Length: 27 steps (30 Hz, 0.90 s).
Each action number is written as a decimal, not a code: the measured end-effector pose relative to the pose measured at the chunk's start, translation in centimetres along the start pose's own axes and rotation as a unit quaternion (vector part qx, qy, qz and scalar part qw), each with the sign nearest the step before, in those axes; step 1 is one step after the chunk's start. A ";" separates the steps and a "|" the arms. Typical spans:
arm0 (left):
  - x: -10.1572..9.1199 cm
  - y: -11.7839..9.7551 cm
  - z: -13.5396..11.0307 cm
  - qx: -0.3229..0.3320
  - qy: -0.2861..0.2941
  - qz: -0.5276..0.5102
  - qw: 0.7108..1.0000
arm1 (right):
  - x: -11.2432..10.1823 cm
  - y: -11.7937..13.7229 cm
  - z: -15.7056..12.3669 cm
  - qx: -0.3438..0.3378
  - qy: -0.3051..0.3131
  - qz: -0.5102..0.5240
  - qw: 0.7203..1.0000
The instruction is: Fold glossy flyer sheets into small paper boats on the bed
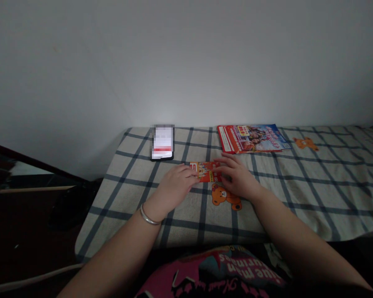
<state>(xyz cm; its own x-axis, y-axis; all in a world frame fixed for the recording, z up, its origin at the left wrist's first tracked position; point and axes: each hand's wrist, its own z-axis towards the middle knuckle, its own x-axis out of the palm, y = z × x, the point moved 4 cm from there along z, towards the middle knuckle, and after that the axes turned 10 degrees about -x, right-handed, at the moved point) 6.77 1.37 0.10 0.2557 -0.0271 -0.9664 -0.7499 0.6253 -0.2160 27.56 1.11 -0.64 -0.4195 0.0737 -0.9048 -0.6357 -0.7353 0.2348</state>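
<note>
A small red and yellow printed leaflet (pixel 205 171), apparently folded, lies on the checked cloth between my hands. My left hand (pixel 178 186), with a silver bangle at the wrist, has its fingers close together and grips the leaflet's left end. Over the right end, my right hand (pixel 238 177) is open, its fingers apart and the fingertips on the paper. Its palm side is hidden. Beyond the right hand lies a stack of glossy flyers (pixel 251 138) in red and blue. A phone (pixel 163 142) with a lit, blurred screen lies ahead of my left hand.
The checked cloth (pixel 127 198) covers a table set against a pale wall (pixel 186 62). Bear pictures (pixel 225 196) are printed on the cloth. A dark bag (pixel 70 207) is beyond the table's left edge. My printed shirt (pixel 217 273) is at the near edge.
</note>
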 end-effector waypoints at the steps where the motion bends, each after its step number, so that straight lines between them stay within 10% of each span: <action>1: 0.1 -0.1 0.0 0.002 0.000 -0.002 1.000 | 0.0 0.4 0.2 -0.018 -0.002 -0.003 1.000; 6: 0.8 0.4 0.0 0.022 -0.001 -0.044 0.999 | 0.6 2.1 0.8 -0.098 0.035 0.025 0.994; 27: -0.6 1.1 -0.6 -0.054 0.002 0.009 0.998 | -0.8 0.5 0.1 -0.051 0.032 0.016 0.998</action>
<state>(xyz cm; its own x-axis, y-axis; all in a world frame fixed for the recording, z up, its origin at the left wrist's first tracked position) 5.48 1.63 0.33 0.2399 -0.0195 -0.9706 -0.8161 0.5375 -0.2125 27.53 0.69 0.27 -0.3936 0.0086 -0.9192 -0.5525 -0.8014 0.2291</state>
